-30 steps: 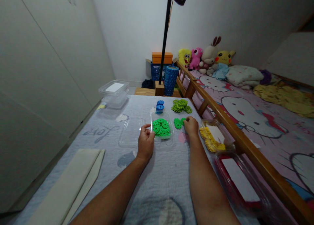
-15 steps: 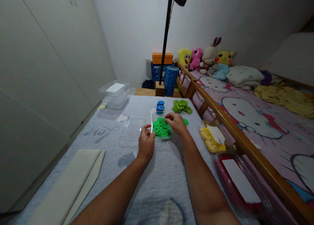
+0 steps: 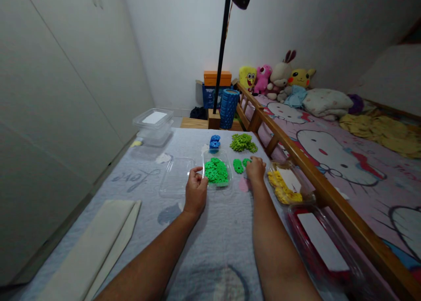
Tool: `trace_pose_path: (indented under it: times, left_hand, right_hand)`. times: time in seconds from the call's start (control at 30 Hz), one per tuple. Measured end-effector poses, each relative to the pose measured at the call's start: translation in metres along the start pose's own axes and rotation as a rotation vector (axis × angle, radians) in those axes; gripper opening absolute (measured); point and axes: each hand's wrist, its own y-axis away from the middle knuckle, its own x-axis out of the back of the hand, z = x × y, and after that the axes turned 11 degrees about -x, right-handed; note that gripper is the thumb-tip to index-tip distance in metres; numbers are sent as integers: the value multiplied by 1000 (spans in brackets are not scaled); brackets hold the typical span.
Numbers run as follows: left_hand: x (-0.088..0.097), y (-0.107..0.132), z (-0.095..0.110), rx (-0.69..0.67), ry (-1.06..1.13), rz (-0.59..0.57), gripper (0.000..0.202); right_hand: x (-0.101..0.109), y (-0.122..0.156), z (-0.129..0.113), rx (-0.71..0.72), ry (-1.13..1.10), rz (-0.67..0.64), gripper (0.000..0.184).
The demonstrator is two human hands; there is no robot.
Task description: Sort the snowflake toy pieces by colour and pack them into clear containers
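Note:
My left hand [image 3: 196, 191] is closed at the left side of a clear plastic box [image 3: 229, 178], thumb and fingers at its wall. A heap of green interlocking discs [image 3: 216, 171] lies in the box. To its right, my right hand [image 3: 256, 167] has its fingers bent down over loose green discs [image 3: 246, 161] on the cloth; its fingertips are partly hidden. Another small group of green discs [image 3: 238, 166] lies between that hand and the box. A clear lid [image 3: 174, 178] lies flat left of my left hand.
Blue discs [image 3: 215, 143] and a lime-green pile [image 3: 242, 142] are behind the box. Boxes of yellow pieces [image 3: 285, 186] and red pieces [image 3: 320, 244] line the right side by the wooden bed rail [image 3: 296, 161]. Stacked clear containers [image 3: 153, 125] stand back left; folded pale material [image 3: 95, 244] lies front left.
My right hand has moved right from above the green heap in the box to the loose green discs on the cloth. My left hand stays at the box.

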Motion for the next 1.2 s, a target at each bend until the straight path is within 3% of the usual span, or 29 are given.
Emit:
trace_pose_path:
  times: [0.23, 0.5, 0.63, 0.77, 0.87, 0.93, 1.1, 1.2]
  left_hand:
    - [0, 0, 1, -4, -8, -2, 34]
    - [0, 0, 0, 2, -5, -2, 35]
    - [0, 0, -1, -3, -1, 3, 34]
    - [0, 0, 1, -14, 14, 3, 34]
    - [0, 0, 3, -13, 6, -4, 33]
    - [0, 1, 4, -15, 1, -6, 33]
    - [0, 0, 3, -8, 8, -7, 33]
    - [0, 0, 2, -7, 0, -7, 33]
  right_hand:
    - [-3, -2, 0, -72, 90, -67, 39]
    - [-9, -6, 7, 6, -98, 36, 34]
    - [-10, -11, 9, 44, -276, 79, 21]
    - [-4, -18, 3, 36, -663, -9, 10]
    - [8, -15, -10, 71, -902, -113, 22]
    - [16, -6, -23, 172, -979, -252, 29]
    - [28, 28, -55, 474, -870, -602, 22]
    - [28, 37, -62, 592, -713, -585, 16]
